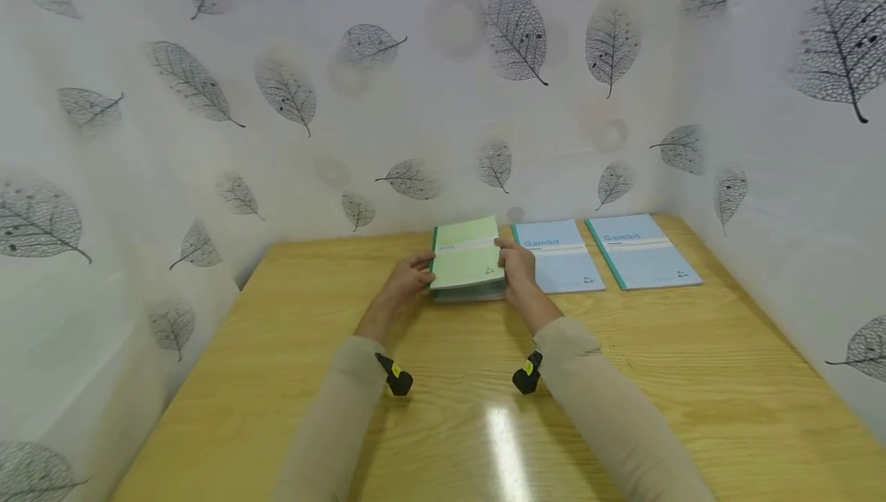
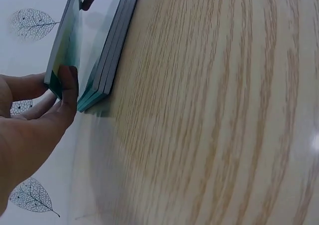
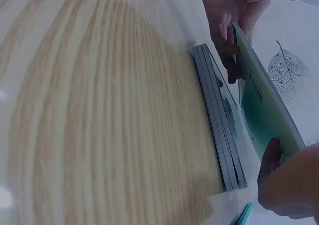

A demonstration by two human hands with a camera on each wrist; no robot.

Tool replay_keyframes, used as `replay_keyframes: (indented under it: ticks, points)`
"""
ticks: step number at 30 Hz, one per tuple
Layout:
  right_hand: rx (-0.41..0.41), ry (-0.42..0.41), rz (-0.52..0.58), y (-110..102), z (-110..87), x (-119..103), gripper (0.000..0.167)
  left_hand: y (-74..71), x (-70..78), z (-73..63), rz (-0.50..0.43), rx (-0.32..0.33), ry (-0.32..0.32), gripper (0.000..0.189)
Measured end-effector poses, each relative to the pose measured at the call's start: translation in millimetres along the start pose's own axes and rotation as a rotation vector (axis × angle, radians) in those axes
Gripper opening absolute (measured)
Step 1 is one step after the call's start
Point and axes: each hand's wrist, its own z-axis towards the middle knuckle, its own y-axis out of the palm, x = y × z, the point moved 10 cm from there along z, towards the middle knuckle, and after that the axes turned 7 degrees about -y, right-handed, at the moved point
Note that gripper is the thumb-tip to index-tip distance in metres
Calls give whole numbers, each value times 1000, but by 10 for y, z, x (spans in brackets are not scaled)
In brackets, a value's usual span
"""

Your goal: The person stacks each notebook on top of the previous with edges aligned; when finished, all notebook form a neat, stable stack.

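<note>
A green notebook (image 1: 468, 260) with a dark green spine is held slightly tilted by both hands. My left hand (image 1: 404, 285) pinches its spine side, thumb on one face and fingers on the other. On the opposite edge my right hand (image 1: 519, 265) grips it, the thumb lying on the cover. Below it a stack of notebooks (image 2: 110, 60) rests on the table, with a gap between stack and green notebook. In the right wrist view the stack (image 3: 219, 120) shows its page edges lined up.
Two blue "Gambit" notebooks, a nearer one (image 1: 561, 260) and one farther right (image 1: 647, 252), lie flat to the right of the stack. Everything stands on a wooden table (image 1: 443, 425). A leaf-patterned white covering (image 1: 429, 118) encloses its back and sides.
</note>
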Motion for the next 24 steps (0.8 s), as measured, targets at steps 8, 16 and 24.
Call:
replay_keyframes:
  ticks: [8, 16, 24]
  points:
    - [13, 27, -52, -72, -35, 34, 72, -3, 55, -46, 263, 117, 14, 54]
    - [-53, -17, -146, -31, -45, -76, 62, 77, 192, -103, 418, 173, 23, 49]
    - [-163, 12, -269, 59, -74, -31, 62, 156, 185, -164, 492, 146, 48, 50]
